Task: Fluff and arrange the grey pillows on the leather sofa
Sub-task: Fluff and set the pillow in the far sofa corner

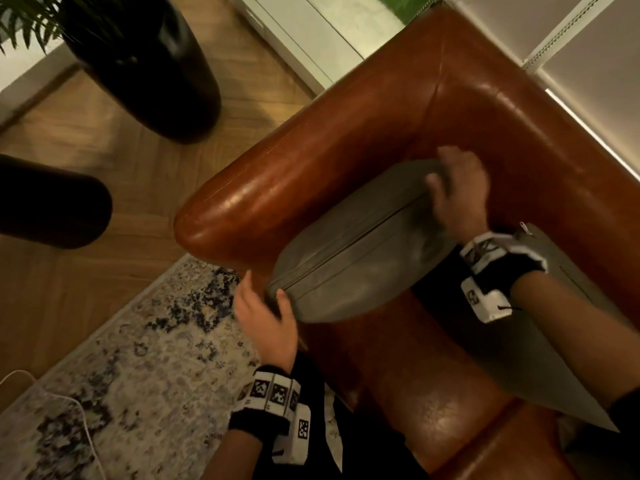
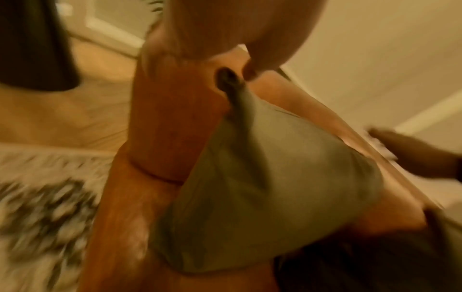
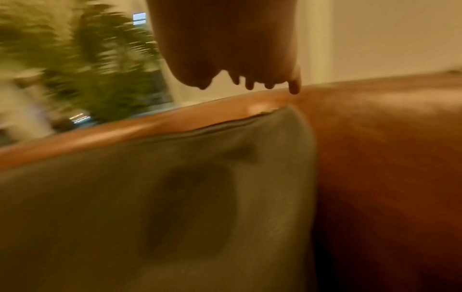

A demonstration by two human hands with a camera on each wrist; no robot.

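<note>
A grey pillow (image 1: 353,251) (image 2: 262,197) (image 3: 150,197) stands on edge in the corner of the brown leather sofa (image 1: 346,133), seam upward, leaning against the armrest. My left hand (image 1: 266,306) (image 2: 240,75) pinches its near corner between thumb and fingers. Over the far corner, by the sofa back, is my right hand (image 1: 450,178) (image 3: 250,83). Its fingers hang loosely just above the pillow's top and hold nothing. A second grey pillow (image 1: 540,341) lies flat on the seat under my right forearm. Both wrist views are blurred.
Two tall black vases (image 1: 145,71) (image 1: 52,202) stand on the wood floor left of the armrest, one holding a green plant (image 1: 24,19). A patterned rug (image 1: 138,375) with a white cable (image 1: 69,403) lies in front. A pale wall (image 1: 588,64) runs behind the sofa.
</note>
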